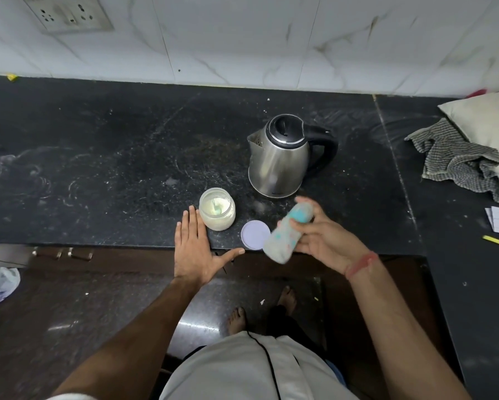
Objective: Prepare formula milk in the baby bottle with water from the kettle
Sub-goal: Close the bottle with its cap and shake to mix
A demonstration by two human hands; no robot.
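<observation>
Left hand (196,246) lies flat, fingers spread, beside the formula jar (217,208) — right hand (326,232) grips the tilted, blurred baby bottle (288,229).

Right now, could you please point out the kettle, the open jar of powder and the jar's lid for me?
kettle (277,166): head view, on its steel body.
jar of powder (217,210): head view, on the powder seen through its open mouth.
lid (254,235): head view, on its flat pale purple face.

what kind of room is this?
Likely a home kitchen: dark stone counter against a tiled wall with a socket, and an electric kettle standing on it.
</observation>
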